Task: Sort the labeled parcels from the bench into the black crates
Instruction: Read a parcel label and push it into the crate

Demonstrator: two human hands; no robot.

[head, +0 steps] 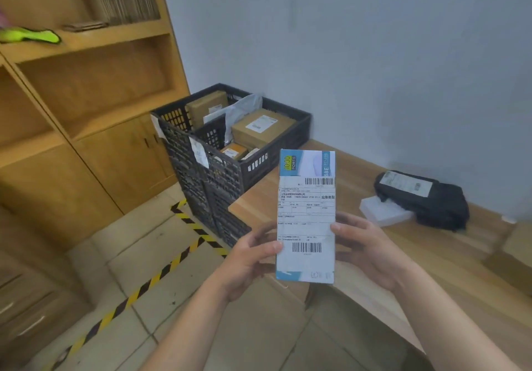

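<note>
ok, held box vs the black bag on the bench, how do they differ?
The held box is a rigid blue-and-white carton; the black bag is soft and crumpled.
The held box is upright in the left hand and right hand; the black bag lies on the bench.
The held box's label covers most of its face; the black bag's label only a patch.
Both carry a white shipping label.

Parcel (pixel 306 218) front centre, upright, over the bench's (pixel 431 261) near-left corner; left hand (pixel 250 258) holds its left edge, right hand (pixel 365 251) its right. Behind it, crates (pixel 201 180) at the bench's left end, boxes (pixel 259 128) inside. Shelving (pixel 86 88) left of the crates. On the bench, right and near the wall, a bagged parcel (pixel 423 198) overlaps a flat box (pixel 383 213). Floor tape (pixel 161 272) runs from the crates' foot toward near left.
</note>
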